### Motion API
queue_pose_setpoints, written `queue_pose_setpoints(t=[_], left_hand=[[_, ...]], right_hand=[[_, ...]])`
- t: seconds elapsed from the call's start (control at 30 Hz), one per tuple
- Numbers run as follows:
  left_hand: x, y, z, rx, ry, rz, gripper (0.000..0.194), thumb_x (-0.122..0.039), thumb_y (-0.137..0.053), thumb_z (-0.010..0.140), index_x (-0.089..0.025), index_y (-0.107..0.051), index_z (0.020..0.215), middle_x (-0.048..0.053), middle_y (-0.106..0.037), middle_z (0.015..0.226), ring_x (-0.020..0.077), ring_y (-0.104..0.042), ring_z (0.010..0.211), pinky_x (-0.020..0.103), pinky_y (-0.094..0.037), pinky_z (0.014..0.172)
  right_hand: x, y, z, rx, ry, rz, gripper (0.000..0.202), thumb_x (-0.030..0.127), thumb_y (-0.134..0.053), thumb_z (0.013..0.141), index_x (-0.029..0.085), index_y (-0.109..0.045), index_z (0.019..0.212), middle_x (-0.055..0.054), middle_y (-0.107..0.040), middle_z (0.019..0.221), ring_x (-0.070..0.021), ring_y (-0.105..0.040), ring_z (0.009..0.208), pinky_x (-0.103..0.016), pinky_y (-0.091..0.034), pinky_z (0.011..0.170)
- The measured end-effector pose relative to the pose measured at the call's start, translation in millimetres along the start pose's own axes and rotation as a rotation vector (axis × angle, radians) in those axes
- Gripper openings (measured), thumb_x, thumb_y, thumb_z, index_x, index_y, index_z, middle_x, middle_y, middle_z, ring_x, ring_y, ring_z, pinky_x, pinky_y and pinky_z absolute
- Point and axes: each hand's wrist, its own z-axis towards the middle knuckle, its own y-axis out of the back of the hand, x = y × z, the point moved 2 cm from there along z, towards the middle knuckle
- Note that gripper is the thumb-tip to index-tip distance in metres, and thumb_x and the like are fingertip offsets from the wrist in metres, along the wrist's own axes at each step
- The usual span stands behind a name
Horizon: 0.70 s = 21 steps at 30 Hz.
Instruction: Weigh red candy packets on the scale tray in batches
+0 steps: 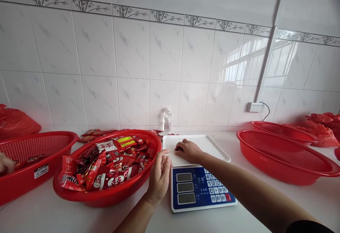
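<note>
Dark-red pieces [179,149] lie on the white scale pan [212,148] under the right hand [189,151], fingers curled; pinch cannot be told. Left hand [158,179]: seemingly unladen, fingers loosely bent, beside red basket [111,196]. Risk: hasty sweep could scatter pieces off-pan.

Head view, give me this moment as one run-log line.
left hand: loosely open, beside packet-filled red basket | right hand: over white scale tray, at small dark-red item | scale displays: no digits visible
</note>
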Motion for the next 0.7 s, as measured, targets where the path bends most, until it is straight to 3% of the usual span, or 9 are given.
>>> queue_pose_setpoints(t=[0.17,0.3,0.5,0.7], left_hand=[[-2.3,-0.6,3.1,-0.010,-0.020,0.011,0.026,-0.041,-0.038,0.096,-0.020,-0.048,0.109,-0.002,-0.053,0.069,0.0143,-0.053,0.066,0.027,-0.044,0.065],[-1.6,-1.3,5.8,-0.011,-0.041,0.013,0.027,-0.041,-0.039,0.096,-0.020,-0.048,0.110,-0.003,-0.053,0.068,0.0138,-0.053,0.064,0.027,-0.045,0.063],[-1.8,-2.2,5.7,0.017,-0.066,0.035,0.024,-0.038,-0.038,0.097,-0.021,-0.047,0.111,-0.003,-0.052,0.068,0.0134,-0.054,0.065,0.027,-0.045,0.064],[1.5,-3.7,4.9,0.036,-0.067,0.019,0.024,-0.038,-0.039,0.097,-0.021,-0.046,0.113,-0.003,-0.053,0.071,0.0132,-0.055,0.067,0.027,-0.046,0.065]], right_hand=[[-4.7,14.3,-5.2,-0.016,0.054,-0.052,0.027,0.045,-0.055,0.089,0.026,-0.066,0.104,-0.004,-0.064,0.099,-0.0182,-0.062,0.085,-0.026,-0.041,0.070],[-28.6,34.2,-17.6,-0.053,0.030,-0.120,0.026,0.044,-0.050,0.093,0.027,-0.067,0.103,-0.004,-0.065,0.100,-0.0169,-0.062,0.085,-0.026,-0.041,0.072],[-105.3,82.2,-58.4,-0.205,-0.194,-0.279,0.033,0.047,-0.041,0.096,0.026,-0.065,0.106,-0.006,-0.064,0.104,-0.0182,-0.060,0.086,-0.026,-0.040,0.065],[-189.0,120.9,-126.8,-0.347,-0.506,-0.454,0.041,0.048,-0.033,0.096,0.023,-0.063,0.109,-0.010,-0.065,0.104,-0.0225,-0.060,0.078,-0.028,-0.037,0.054]])
